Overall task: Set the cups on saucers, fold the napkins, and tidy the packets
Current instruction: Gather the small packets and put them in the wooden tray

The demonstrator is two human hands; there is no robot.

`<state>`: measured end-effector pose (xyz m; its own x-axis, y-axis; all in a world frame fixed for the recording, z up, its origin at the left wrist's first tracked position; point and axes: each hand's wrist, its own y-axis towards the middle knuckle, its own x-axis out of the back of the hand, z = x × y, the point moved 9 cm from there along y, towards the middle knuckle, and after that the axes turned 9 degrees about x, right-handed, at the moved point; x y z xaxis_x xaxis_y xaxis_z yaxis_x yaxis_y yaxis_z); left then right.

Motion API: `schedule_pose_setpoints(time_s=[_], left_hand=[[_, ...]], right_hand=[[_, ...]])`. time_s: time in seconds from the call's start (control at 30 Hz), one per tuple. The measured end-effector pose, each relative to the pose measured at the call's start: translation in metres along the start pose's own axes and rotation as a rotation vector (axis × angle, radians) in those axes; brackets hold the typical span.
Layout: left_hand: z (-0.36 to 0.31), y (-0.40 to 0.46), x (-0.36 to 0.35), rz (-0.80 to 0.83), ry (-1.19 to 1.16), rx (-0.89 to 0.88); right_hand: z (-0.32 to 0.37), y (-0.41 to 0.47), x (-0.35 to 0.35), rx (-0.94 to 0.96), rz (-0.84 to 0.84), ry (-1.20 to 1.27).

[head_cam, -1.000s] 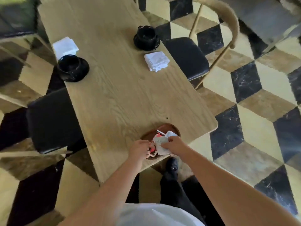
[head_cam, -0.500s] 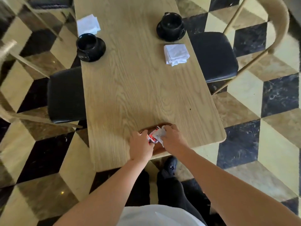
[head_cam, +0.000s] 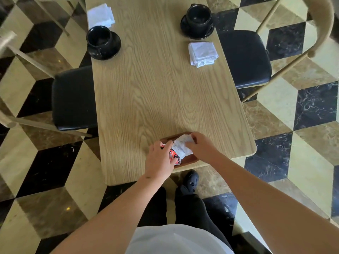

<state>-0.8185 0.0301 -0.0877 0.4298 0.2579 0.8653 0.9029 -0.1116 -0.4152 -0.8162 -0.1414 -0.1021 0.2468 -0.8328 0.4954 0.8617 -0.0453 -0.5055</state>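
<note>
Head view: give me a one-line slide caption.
Both hands, left hand and right hand, sort packets in a wooden tray.

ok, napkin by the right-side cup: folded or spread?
Folded. The napkin lies as a compact, layered square beside the cup, with its near edges a bit ragged.

You are standing at the near end of a wooden table (head_cam: 157,85), both hands working over a brown tray (head_cam: 190,159) at lower centre of the frame. Your left hand (head_cam: 159,162) is curling round red packets (head_cam: 174,155), while your right hand (head_cam: 201,146) is pinching white packets (head_cam: 182,145). In the upper left, a black cup (head_cam: 100,36) is sitting on its saucer (head_cam: 113,50) beside a folded napkin (head_cam: 100,15); in the upper right, another cup (head_cam: 199,17) is sitting on its saucer (head_cam: 187,31) above a second napkin (head_cam: 202,54).
</note>
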Motion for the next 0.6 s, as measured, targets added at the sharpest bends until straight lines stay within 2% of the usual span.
schedule_pose_setpoints(time_s=[0.1, 0.23, 0.37, 0.5, 0.6], left_hand=[[0.002, 0.001, 0.003, -0.04, 0.002, 0.032], [-0.002, -0.001, -0.001, -0.037, 0.083, -0.034], [0.002, 0.007, -0.003, -0.013, 0.077, 0.02], [0.003, 0.009, -0.002, 0.001, 0.029, 0.073], [0.0, 0.005, 0.003, -0.033, 0.062, 0.048]], right_hand=[[-0.018, -0.003, 0.022, -0.123, -0.153, 0.056], [-0.025, -0.006, 0.011, -0.174, -0.111, 0.058], [-0.015, -0.013, 0.015, -0.102, -0.133, -0.283], [-0.008, -0.012, 0.012, -0.067, -0.114, -0.312], [0.001, -0.009, 0.008, -0.007, -0.05, -0.523]])
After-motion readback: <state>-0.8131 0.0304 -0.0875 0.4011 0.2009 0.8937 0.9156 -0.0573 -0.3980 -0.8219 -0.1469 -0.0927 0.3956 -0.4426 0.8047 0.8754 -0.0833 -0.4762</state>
